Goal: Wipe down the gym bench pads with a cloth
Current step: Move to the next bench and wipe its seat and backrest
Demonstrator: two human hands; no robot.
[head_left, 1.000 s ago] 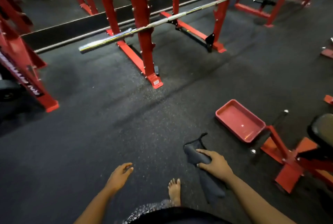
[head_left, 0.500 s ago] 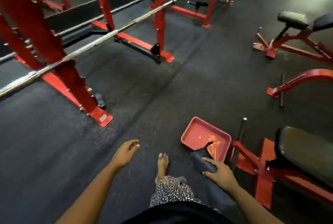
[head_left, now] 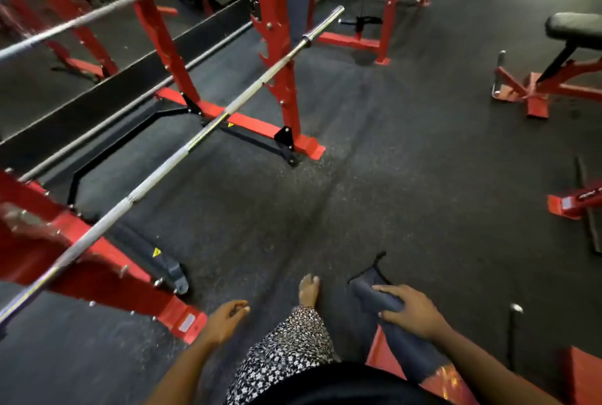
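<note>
Head view: the right hand [head_left: 412, 315] grips a folded dark grey cloth [head_left: 369, 295] above the black floor [head_left: 391, 160]; the left hand [head_left: 224, 320] hangs loosely open. Best carry it, bunched, to the black bench pad [head_left: 576, 28] far right.

Dim, motion-blurred, wide-angle warp at edges

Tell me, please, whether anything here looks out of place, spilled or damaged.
Nothing looks spilled or broken. The barbell rests on the red rack, and the right hand holds the dark cloth, not yet on any pad. One small oddity: the foot is bare on a gym floor beside heavy equipment.
</note>
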